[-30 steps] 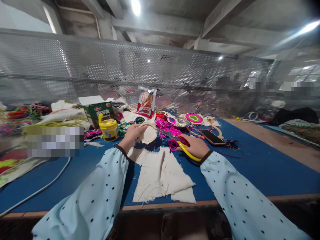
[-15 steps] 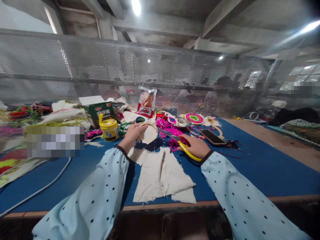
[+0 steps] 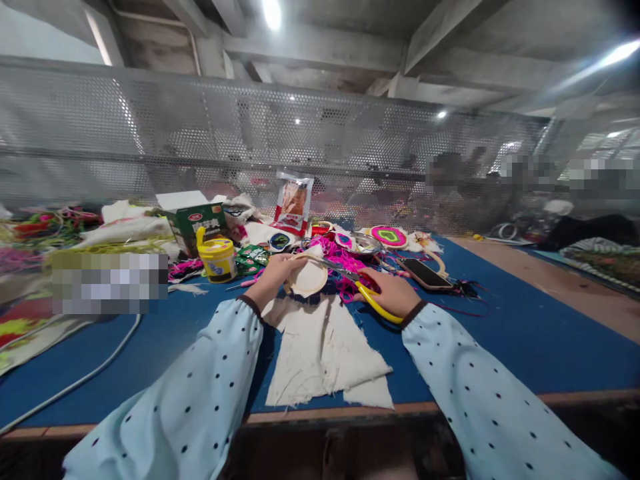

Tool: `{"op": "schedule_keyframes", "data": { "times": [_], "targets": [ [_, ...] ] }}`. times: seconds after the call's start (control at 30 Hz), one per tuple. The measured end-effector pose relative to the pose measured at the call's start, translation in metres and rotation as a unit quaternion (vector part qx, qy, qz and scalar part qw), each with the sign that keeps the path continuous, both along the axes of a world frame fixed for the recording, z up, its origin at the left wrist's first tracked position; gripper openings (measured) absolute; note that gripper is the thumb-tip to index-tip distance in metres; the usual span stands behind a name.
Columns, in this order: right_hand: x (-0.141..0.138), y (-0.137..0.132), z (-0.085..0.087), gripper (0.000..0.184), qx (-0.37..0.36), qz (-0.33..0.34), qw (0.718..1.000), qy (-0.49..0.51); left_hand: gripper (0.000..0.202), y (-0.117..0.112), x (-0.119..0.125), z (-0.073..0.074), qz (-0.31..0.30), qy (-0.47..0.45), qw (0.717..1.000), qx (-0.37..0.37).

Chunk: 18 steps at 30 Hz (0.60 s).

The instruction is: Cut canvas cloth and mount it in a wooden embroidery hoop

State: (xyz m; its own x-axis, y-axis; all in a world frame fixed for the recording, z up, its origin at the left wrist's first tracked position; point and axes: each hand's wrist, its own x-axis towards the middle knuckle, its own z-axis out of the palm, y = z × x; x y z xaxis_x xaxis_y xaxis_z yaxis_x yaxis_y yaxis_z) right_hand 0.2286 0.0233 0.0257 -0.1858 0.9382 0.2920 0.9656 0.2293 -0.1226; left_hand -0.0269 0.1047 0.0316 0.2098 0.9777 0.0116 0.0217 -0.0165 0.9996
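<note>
My left hand (image 3: 278,275) is closed on the edge of a small round embroidery hoop (image 3: 309,279) with pale cloth stretched in it. In my right hand (image 3: 387,292) is a pair of scissors (image 3: 367,292) with yellow handles, my fingers wrapped round them. The blades point left and reach the cloth at the hoop's far edge; whether they are parted I cannot tell. Below the hoop, frayed pieces of off-white cloth (image 3: 325,353) lie on the blue table (image 3: 500,333). A tangle of bright pink yarn (image 3: 336,257) lies behind the scissors.
Left of the hoop stand a yellow tub (image 3: 218,260) and a green box (image 3: 195,217). A snack packet (image 3: 294,200) leans at the back. To the right lie a phone (image 3: 425,274) and a finished pink-and-green hoop (image 3: 389,236). A cable (image 3: 95,377) crosses the left side; a perforated metal screen (image 3: 320,147) stands behind.
My left hand has shifted the hoop slightly right and towards me, and a flap of cloth now shows at its far edge near the blades. My right hand has hardly moved.
</note>
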Motion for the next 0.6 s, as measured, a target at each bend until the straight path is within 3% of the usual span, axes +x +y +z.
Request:
{"op": "schedule_keyframes", "data": {
  "times": [0.37,0.6],
  "targets": [
    [0.0041,0.0018,-0.0038,0.068,0.004,0.016,1.0,0.009,0.026,-0.0006,0.0,-0.0001,-0.015,0.076,0.997,0.013],
    [0.0044,0.0037,-0.0061,0.068,0.013,0.019,1.0,0.001,0.028,0.0021,-0.0008,-0.0047,-0.036,0.081,0.996,0.014]
  ]
}}
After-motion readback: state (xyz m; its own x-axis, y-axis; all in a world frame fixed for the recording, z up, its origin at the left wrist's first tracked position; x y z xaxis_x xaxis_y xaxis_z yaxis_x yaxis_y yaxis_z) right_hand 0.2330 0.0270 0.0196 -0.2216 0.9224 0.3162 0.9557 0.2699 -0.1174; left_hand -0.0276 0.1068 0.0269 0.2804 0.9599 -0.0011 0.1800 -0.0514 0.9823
